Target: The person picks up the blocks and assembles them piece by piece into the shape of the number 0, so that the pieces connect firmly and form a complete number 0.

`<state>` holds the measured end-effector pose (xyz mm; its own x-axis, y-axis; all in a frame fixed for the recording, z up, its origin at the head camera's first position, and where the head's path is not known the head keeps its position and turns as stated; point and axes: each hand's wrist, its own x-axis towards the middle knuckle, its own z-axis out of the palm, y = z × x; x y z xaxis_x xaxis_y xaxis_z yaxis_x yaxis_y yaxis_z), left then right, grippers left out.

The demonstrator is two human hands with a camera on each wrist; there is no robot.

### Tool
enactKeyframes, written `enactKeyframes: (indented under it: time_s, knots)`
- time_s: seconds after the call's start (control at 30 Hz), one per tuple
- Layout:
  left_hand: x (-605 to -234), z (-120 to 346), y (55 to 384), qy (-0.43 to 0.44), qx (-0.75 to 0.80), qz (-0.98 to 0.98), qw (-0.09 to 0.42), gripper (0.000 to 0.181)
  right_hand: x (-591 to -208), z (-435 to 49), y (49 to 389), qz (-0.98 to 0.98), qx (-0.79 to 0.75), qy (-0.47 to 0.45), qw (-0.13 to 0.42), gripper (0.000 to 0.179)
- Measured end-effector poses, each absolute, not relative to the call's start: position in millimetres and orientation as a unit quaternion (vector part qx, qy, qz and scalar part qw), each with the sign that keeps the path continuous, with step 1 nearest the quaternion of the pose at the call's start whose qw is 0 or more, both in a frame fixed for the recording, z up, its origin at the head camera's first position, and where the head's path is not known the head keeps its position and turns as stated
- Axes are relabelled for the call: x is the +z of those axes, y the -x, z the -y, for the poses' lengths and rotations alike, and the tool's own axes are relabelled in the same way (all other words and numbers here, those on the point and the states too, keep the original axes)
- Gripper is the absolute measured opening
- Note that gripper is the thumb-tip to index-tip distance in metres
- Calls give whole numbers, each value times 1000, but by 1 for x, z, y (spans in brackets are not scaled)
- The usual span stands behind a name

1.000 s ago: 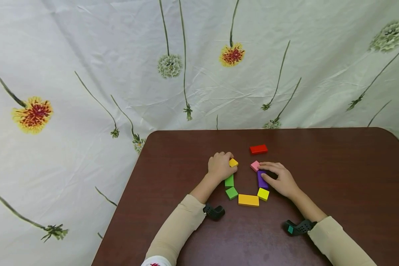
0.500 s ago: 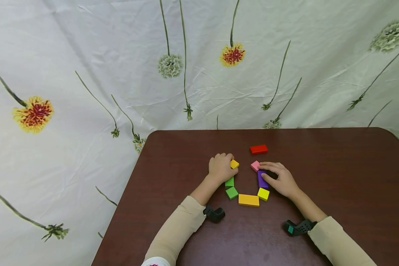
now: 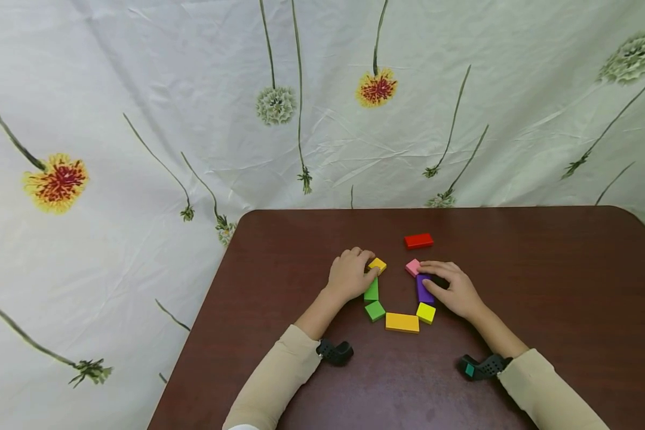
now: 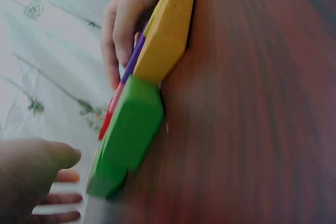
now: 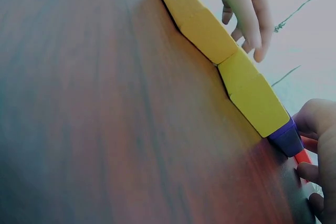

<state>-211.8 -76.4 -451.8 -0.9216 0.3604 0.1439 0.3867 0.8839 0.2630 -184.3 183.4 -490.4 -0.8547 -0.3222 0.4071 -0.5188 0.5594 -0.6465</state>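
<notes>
Small coloured blocks form a U on the table. My left hand (image 3: 349, 276) is beside the orange-yellow block (image 3: 378, 265) at the U's left tip, fingers loosely extended; in the left wrist view its thumb and fingers are spread apart. Below that tip lie a long green block (image 3: 372, 290) and a short green block (image 3: 375, 310). My right hand (image 3: 455, 292) rests at the other arm, fingertips against the pink block (image 3: 412, 267) and thumb at the purple block (image 3: 424, 291). A yellow block (image 3: 426, 313) and a long orange block (image 3: 402, 322) make the near side.
Beyond the U, a red block (image 3: 418, 240) lies alone on the dark brown table (image 3: 543, 286). A flower-printed cloth (image 3: 322, 143) hangs behind the table. Each wrist wears a black band, the left band (image 3: 334, 352) and the right band (image 3: 484, 366).
My left hand has let go of the orange-yellow block and shifted slightly left, its fingers loosening. The block is a little nearer the long green one. My right hand has stayed still.
</notes>
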Motion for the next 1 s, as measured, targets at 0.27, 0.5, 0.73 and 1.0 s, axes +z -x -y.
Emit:
enactKeyframes:
  time_s: [0.27, 0.5, 0.73, 1.0]
  knots:
    - [-466, 100, 207, 309, -182, 932, 55, 34, -490, -185, 185, 874, 403, -240, 128, 32]
    - [-469, 102, 204, 301, -200, 931, 59, 33, -490, -184, 185, 874, 404, -238, 126, 32]
    - [-468, 101, 202, 291, -211, 932, 53, 32, -491, -183, 185, 873, 408, -236, 125, 31]
    - [-469, 100, 200, 288, -208, 933, 54, 32, -484, -184, 190, 864, 449, -204, 106, 28]
